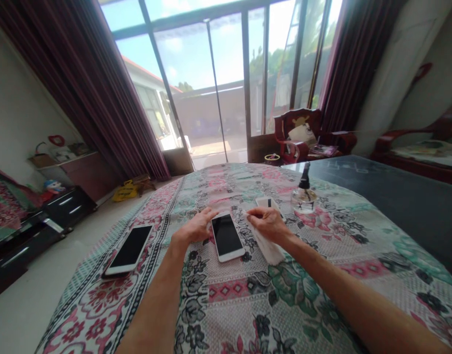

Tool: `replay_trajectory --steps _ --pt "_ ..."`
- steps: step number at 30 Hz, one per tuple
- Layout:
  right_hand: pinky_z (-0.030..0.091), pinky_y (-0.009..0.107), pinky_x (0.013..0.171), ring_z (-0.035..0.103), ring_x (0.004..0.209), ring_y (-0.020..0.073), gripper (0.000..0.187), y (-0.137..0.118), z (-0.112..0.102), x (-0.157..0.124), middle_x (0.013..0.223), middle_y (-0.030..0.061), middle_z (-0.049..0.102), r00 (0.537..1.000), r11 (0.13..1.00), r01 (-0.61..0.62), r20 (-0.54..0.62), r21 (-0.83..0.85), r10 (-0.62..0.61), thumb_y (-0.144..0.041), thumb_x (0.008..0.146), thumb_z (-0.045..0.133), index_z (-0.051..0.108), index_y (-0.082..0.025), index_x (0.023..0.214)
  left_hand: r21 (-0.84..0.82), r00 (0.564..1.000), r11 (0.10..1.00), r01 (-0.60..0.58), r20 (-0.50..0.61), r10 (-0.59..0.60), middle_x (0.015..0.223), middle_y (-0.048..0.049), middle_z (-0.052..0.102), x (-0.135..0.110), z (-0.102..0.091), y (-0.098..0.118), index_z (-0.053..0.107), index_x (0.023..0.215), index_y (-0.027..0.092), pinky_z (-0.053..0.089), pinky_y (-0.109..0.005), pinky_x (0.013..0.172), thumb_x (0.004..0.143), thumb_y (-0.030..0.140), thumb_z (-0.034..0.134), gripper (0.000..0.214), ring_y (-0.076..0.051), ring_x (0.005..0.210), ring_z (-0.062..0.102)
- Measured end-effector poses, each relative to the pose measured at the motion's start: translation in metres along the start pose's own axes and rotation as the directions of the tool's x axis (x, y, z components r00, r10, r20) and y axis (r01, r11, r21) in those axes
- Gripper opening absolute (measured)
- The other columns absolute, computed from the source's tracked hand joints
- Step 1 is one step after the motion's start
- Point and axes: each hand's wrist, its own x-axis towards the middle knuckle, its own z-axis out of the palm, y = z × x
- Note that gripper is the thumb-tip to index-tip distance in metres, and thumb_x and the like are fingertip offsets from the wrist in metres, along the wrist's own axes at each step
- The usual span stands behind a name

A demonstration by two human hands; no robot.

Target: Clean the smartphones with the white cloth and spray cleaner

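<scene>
A white-framed smartphone [228, 238] with a dark screen lies face up on the patterned tablecloth. My left hand [198, 227] grips its upper left edge, fingertips at the top corner. To the right, my right hand [269, 224] is closed in a pinch on something small with a white tip, too small to name. Beneath that hand, soft white cloth or tissue [270, 250] spreads on the table. Partly hidden behind it is a flat white item [263, 201] with a black mark. A clear round bottle [303, 200] with a black spray top stands farther right.
Another white-framed smartphone [130, 250] lies at the left of the round table [240, 324]. A dark flat surface [391, 182] adjoins on the right. Beyond are a wooden armchair [296, 145], tall glass doors and dark curtains. A yellow bag [125, 191] lies on the floor.
</scene>
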Motion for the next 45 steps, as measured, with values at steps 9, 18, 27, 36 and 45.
replay_trajectory --steps 9,18,27,36,45 --pt "0.048 0.024 0.059 0.067 0.068 0.0171 0.02 0.001 -0.002 0.002 0.076 0.0028 0.075 1.0 1.0 -0.007 0.002 -0.004 0.007 -0.027 0.074 0.057 0.075 -0.02 0.079 0.138 0.972 0.978 -0.16 0.195 0.131 0.158 -0.0122 0.011 -0.002 0.01 0.02 0.022 0.147 0.026 0.022 -0.052 0.113 0.06 0.042 0.076 0.103 -0.037 0.143 0.011" --pt "0.048 0.024 0.061 0.067 0.066 0.0163 0.018 -0.009 -0.016 0.006 0.074 0.002 0.075 0.997 0.996 -0.012 -0.077 -0.092 0.005 -0.027 0.073 0.059 0.075 -0.021 0.076 0.25 0.912 0.891 -0.38 0.263 0.316 0.154 -0.0067 0.026 0.0 0.03 0.063 0.029 0.143 0.03 0.02 -0.062 0.108 0.063 0.026 0.065 0.088 -0.038 0.14 0.017" --pt "0.048 0.024 0.059 0.066 0.065 0.0162 0.019 -0.008 -0.012 0.003 0.072 0.0025 0.074 0.998 0.997 -0.039 -0.056 -0.067 0.035 -0.028 0.073 0.058 0.075 -0.02 0.076 0.38 0.983 0.916 -0.131 0.169 0.07 0.126 -0.0127 0.052 -0.005 0.01 0.042 0.05 0.128 0.022 0.035 -0.051 0.1 0.058 0.042 0.067 0.075 -0.034 0.117 0.045" --pt "0.048 0.024 0.059 0.066 0.066 0.0164 0.021 -0.001 -0.005 0.003 0.073 0.0034 0.074 1.0 0.999 -0.016 -0.024 -0.04 0.015 -0.029 0.074 0.058 0.075 -0.019 0.079 0.183 0.952 0.937 -0.298 0.129 0.278 0.141 -0.0112 0.044 0.005 0.02 0.043 0.042 0.137 0.02 0.03 -0.045 0.108 0.065 0.046 0.067 0.081 -0.032 0.128 0.038" --pt "0.049 0.023 0.057 0.066 0.067 0.0167 0.021 0.002 -0.001 0.001 0.075 0.0035 0.074 1.0 0.998 -0.002 0.012 0.068 0.001 -0.029 0.077 0.057 0.075 -0.019 0.081 -0.32 0.975 0.936 -0.148 0.113 0.192 0.107 -0.0017 0.067 -0.003 -0.001 0.029 0.05 0.134 0.024 0.049 -0.036 0.084 0.066 0.035 0.07 0.071 -0.023 0.093 0.062"
